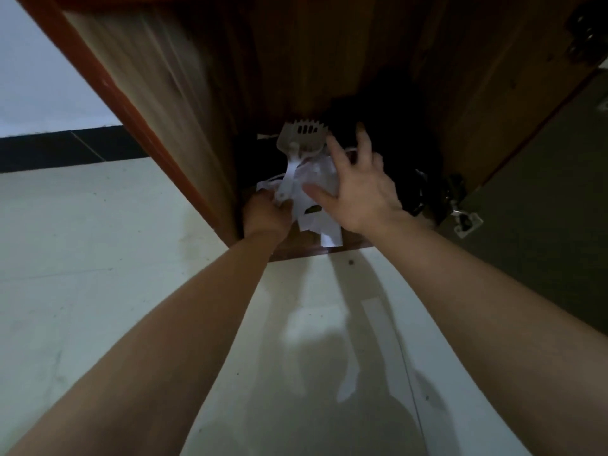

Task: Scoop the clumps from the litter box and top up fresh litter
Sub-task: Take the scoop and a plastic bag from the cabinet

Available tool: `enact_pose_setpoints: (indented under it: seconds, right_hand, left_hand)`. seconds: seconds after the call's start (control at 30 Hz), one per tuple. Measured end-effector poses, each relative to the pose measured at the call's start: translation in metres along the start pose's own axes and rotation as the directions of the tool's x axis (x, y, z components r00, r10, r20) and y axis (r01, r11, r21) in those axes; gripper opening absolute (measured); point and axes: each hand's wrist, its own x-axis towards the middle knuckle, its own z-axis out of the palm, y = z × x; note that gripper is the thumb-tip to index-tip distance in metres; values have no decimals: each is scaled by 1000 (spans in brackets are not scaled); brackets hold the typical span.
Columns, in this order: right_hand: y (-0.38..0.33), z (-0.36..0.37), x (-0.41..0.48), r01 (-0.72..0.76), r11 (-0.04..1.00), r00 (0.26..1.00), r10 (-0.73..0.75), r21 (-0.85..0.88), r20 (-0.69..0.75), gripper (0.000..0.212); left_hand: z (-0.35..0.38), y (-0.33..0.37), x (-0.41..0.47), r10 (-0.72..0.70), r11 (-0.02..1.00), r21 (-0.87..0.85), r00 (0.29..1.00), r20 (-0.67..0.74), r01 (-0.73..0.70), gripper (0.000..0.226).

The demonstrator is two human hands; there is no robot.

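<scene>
two hands reach into the bottom of an open wooden cabinet [171,93] at floor level. the litter scoop [301,138] stands inside it, slotted toothed head up against the dark back, its pale handle running down into a heap of white plastic bags [317,179]. no litter box or bag of fresh litter shows, so the task looks to be at the fetching stage.

the left hand [268,210] has its fingers curled into the crumpled plastic right at the foot of the scoop's handle. whether it has the handle as well as the bag, i cannot tell. the right hand [358,189] is spread wide, fingers straight and apart, lying over the bags just beside the scoop and holding nothing.

several things could go wrong from here:
- the handle is tangled in the bags, so pulling the plastic may drag the scoop out crooked or tip it over into the dark corner.
- a loose strip of bag already hangs over the cabinet's front edge, so a tug may spill the whole heap onto the floor [98,258].
- the interior is dim and partly blurred, so a grab by feel may close on plastic alone.
- the cabinet door [543,232] stands open close by the right forearm, its hinge [465,222] jutting out, and a quick pull back could knock against it.
</scene>
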Motion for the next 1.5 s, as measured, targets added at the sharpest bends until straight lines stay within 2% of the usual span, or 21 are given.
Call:
enact_pose_setpoints:
  seconds: [0.07,0.13,0.17,0.23,0.3,0.37,0.47,0.63,0.7,0.8,0.9,1.03,1.23,1.3,1.37,1.5]
  right_hand:
    - [1,10,6,10,996,990,3,-92,143,87]
    - [5,16,9,22,994,978,0,-106,208,72]
    - [6,17,10,23,996,982,-6,-89,189,58]
    - [7,14,11,-5,1000,999,6,-17,45,38]
    - [6,5,12,-74,989,985,92,126,-147,33]
    - [2,-3,15,-146,940,944,226,308,-240,36]
    - [-6,-2,18,-234,847,898,377,477,-229,42]
    - [-43,8,17,-308,721,861,489,620,-140,46]
    - [-63,8,17,-287,718,889,446,634,-102,49]
    - [-82,3,12,-191,814,955,283,549,-87,52]
    - [-86,-8,-2,-88,883,986,142,461,-83,47]
    - [-82,-8,-39,92,949,994,-69,302,-86,43]
    - [-126,-15,-96,232,968,969,-239,97,65,42]
    - [-153,-28,-112,266,962,959,-270,54,88,46]
    - [-189,-39,-130,286,955,951,-293,84,101,49]
    - [-279,-23,-167,291,925,931,-333,245,149,51]
  left_hand:
    - [-3,-6,-6,0,996,92,1000,-22,2,36]
    - [-7,-12,-18,-15,995,101,997,-79,23,37]
    - [-10,-12,-27,-8,998,64,995,-95,15,33]
    - [-13,-16,-42,40,999,-28,988,-152,-45,26]
    - [-14,-20,-55,82,989,-104,976,-203,-105,23]
    - [-17,-22,-66,117,980,-129,961,-251,-153,22]
    - [-30,-23,-77,158,973,-113,935,-318,-202,25]
    - [-63,-26,-101,250,958,-45,900,-358,-284,27]
    - [-75,-35,-110,277,955,5,884,-377,-297,30]
    - [-93,-49,-123,348,938,122,865,-363,-326,34]
    - [-112,-64,-132,451,889,234,841,-300,-394,32]
    - [-143,-88,-148,545,825,317,807,-228,-467,30]
    - [-202,-148,-174,651,727,412,741,-162,-549,28]
    - [-221,-169,-186,622,762,396,750,-226,-512,28]
    - [-244,-194,-205,541,834,336,769,-340,-438,27]
    - [-290,-254,-257,247,963,44,801,-545,-266,24]
